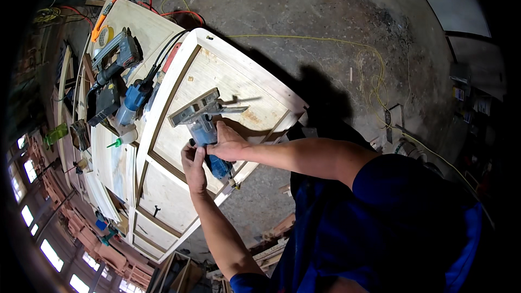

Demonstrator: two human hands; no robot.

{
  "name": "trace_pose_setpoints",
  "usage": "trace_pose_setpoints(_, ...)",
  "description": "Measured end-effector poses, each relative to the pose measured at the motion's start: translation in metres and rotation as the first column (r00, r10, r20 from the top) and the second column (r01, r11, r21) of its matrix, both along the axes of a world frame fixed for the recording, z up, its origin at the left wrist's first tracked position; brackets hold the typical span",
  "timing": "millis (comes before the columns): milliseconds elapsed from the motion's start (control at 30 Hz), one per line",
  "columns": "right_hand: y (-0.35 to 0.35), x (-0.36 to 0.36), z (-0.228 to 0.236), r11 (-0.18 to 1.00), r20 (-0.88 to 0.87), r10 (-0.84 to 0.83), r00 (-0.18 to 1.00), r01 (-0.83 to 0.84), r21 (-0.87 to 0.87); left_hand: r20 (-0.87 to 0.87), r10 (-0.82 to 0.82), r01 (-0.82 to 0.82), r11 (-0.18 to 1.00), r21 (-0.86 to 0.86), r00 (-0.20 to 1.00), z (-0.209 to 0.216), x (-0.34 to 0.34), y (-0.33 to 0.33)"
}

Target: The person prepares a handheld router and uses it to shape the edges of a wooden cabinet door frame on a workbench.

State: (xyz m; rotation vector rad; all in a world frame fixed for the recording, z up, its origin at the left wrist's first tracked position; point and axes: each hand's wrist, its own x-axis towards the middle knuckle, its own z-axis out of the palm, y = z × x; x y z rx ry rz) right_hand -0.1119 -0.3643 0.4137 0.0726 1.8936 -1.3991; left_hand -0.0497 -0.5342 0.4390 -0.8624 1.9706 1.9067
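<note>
A blue hand-held router [205,130] with a grey metal base plate stands on a pale wooden cabinet panel [239,84] with dark inlaid grooves. My right hand [229,144] wraps around the router's blue body from the right. Against the tool's lower left side presses my left hand [194,167], its fingers curled on the motor housing. The tool's lower end [220,168] shows between the two hands.
To the left, a second blue router [132,103], a grey nail gun [116,54] and a white glue bottle with a green tip [124,138] lie on another panel. Orange and yellow cords [347,43] trail over the concrete floor. Wood offcuts lie by my feet.
</note>
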Motion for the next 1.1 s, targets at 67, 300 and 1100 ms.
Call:
trace_pose_setpoints(67, 0.011, -0.006, 0.005, 0.999, 0.075, 0.036, 0.997, -0.033, -0.043, -0.025, -0.033, 0.033, 0.999, -0.033, 0.999, 0.014, -0.031, 0.02)
trace_pose_setpoints(300, 0.015, -0.004, 0.01, 0.996, 0.053, -0.014, 0.998, 0.018, -0.086, 0.079, -0.103, 0.099, 0.994, 0.055, 0.992, 0.013, -0.054, 0.021)
trace_pose_setpoints(1100, 0.049, -0.006, -0.018, 0.959, -0.005, 0.178, 0.984, -0.175, -0.221, 0.054, -0.144, 0.145, 0.754, -0.64, 0.988, 0.054, -0.046, 0.092)
